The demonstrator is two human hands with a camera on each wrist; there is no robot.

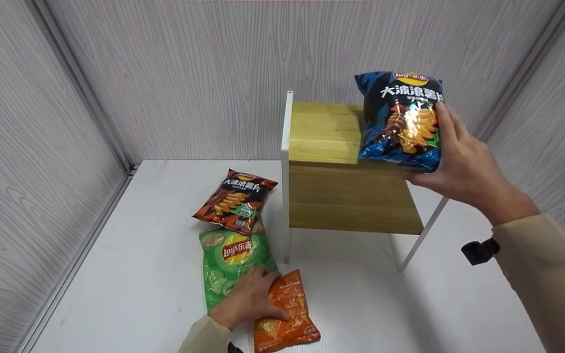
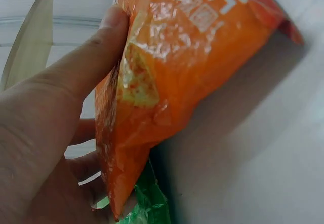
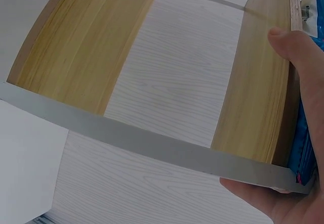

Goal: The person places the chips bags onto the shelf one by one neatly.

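Observation:
In the head view, a blue-and-black chip bag stands upright at the right end of the wooden shelf. My right hand grips its right side; the right wrist view shows the thumb against the upper board's underside. Lower down, my left hand holds an orange chip bag by its left side. Its thumb lies across the front, while the other fingers reach behind the bag in the left wrist view. Just beyond is a green chip bag, partly covered by the left hand.
A black-and-red chip bag lies behind the green one, overlapping its top edge. The shelf's lower board sits between white metal side frames. Grey wood-grain panels enclose the white tabletop at the back and sides.

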